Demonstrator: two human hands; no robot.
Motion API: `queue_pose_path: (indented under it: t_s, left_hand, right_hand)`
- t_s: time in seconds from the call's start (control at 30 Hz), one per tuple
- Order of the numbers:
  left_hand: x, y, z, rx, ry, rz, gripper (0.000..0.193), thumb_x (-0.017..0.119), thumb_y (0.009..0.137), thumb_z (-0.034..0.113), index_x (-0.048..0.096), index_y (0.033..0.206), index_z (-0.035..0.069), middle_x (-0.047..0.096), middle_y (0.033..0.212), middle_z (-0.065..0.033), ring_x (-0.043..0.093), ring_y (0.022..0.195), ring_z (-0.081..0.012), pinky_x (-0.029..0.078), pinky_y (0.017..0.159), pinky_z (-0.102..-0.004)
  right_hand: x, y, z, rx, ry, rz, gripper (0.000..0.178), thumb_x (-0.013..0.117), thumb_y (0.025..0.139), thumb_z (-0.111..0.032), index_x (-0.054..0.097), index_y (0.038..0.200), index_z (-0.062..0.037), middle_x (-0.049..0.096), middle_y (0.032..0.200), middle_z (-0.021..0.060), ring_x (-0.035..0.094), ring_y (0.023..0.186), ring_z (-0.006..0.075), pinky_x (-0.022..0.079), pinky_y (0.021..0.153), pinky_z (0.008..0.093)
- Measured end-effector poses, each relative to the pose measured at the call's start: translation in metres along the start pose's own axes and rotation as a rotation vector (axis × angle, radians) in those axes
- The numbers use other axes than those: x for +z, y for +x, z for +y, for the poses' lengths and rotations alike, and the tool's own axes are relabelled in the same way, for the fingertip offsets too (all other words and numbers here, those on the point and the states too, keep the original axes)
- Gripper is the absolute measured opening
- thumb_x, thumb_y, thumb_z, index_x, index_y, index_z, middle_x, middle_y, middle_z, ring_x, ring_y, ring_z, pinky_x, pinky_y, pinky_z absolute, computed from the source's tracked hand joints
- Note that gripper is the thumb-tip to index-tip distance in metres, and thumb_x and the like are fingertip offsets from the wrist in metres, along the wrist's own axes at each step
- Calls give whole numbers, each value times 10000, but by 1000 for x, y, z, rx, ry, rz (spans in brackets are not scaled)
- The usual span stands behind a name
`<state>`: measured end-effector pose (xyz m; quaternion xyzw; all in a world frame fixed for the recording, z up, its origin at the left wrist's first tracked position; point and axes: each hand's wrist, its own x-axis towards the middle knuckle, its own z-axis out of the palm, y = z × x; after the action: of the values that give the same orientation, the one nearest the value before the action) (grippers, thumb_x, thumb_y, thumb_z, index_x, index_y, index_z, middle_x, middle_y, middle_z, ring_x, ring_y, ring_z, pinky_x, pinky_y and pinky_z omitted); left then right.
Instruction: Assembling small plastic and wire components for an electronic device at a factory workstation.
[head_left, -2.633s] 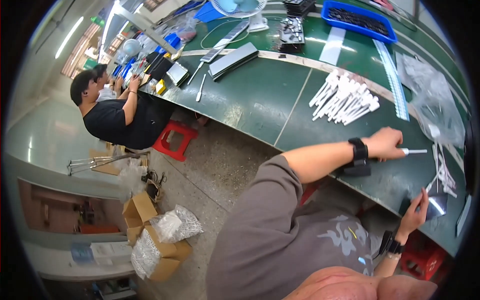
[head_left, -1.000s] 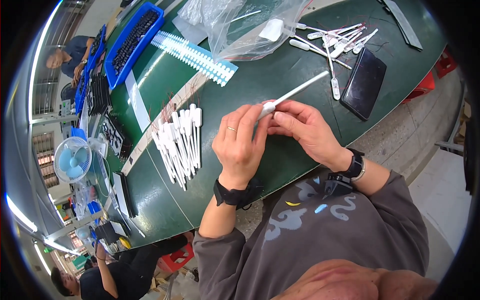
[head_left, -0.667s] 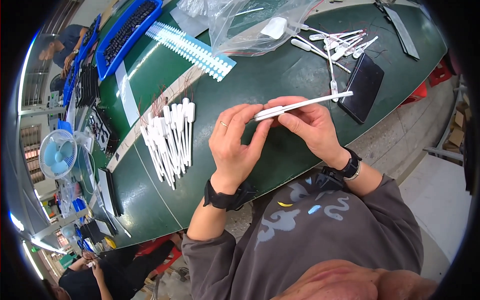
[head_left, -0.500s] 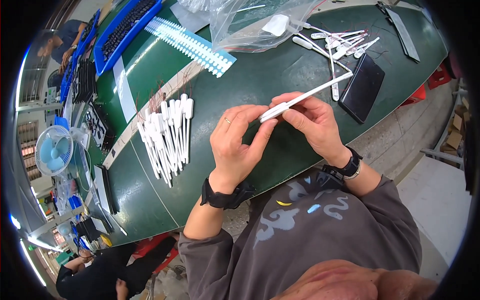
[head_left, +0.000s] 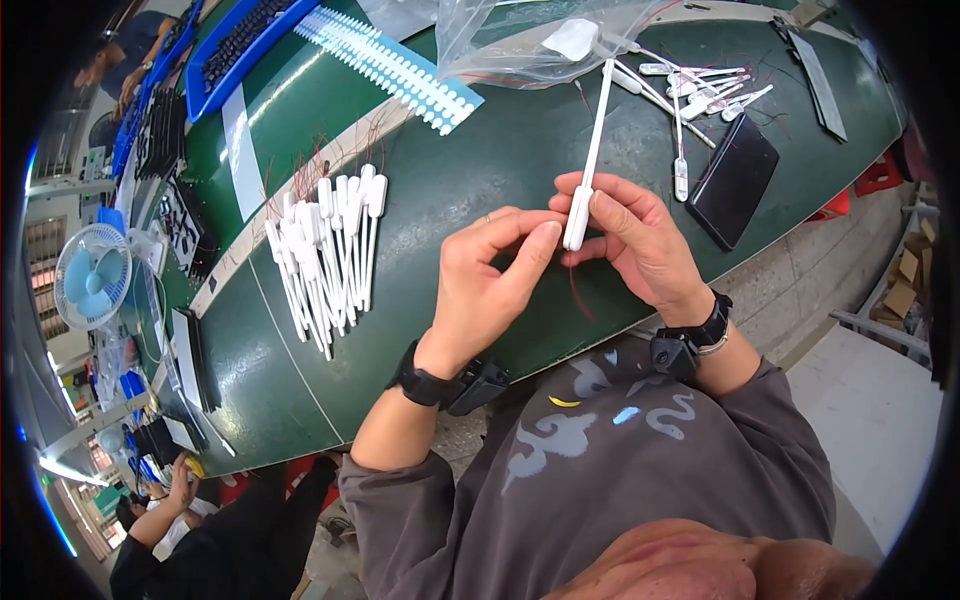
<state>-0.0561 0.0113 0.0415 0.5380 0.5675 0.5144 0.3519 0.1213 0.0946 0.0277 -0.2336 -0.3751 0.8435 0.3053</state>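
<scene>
A white plastic stick [head_left: 597,130] with a wide, rounded end stands almost upright between my hands, its thin end pointing away from me. My right hand [head_left: 645,240] grips the wide end between thumb and fingers. On the other side, my left hand [head_left: 490,270] is closed, thumb and forefinger pinched against the edge of that wide end. A thin red wire [head_left: 578,292] hangs below it. To the left lies a fanned bundle of similar white sticks [head_left: 335,240] with red wires. More wired white sticks [head_left: 700,95] are scattered at the far right.
A black phone-like slab [head_left: 735,182] lies right of my hands. Beyond them are a clear plastic bag [head_left: 510,45] and a blue sheet of white stickers [head_left: 400,75]. A blue tray [head_left: 200,90] holds dark parts. A fan [head_left: 93,275] and other people are at left.
The stick has swung from slanting right to nearly upright, its thin end now pointing away. The red wire below it has come into sight. My left thumb has drawn closer to the forefinger.
</scene>
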Motion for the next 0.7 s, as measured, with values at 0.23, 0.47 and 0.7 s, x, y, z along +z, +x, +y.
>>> queue_pose_path:
  t_s: [0.23, 0.47, 0.7]
  left_hand:
    - [-22, 1, -11, -379, -268, -88, 174, 693, 931, 118, 737, 1017, -27, 713, 865, -54, 626, 726, -86, 503, 662, -215]
    - [-31, -2, -17, -432, -242, -155, 196, 711, 908, 153, 743, 990, -23, 706, 793, -32, 593, 678, -61, 477, 613, -216]
    - [-39, -6, -19, -473, -239, -149, 192, 711, 905, 158, 739, 957, -25, 704, 788, -29, 593, 680, -59, 479, 612, -221]
  right_hand:
    - [6, 7, 14, 77, -108, 22, 377, 536, 1025, -183, 538, 1342, 21, 653, 1209, 166, 688, 1007, 197, 631, 686, 293]
    - [11, 9, 24, 107, -175, 50, 375, 532, 1027, -169, 532, 1340, 36, 631, 1255, 201, 678, 1066, 224, 626, 770, 302]
    - [18, 12, 34, 107, -167, 42, 374, 527, 1031, -173, 527, 1340, 38, 634, 1249, 191, 676, 1067, 214, 616, 813, 300]
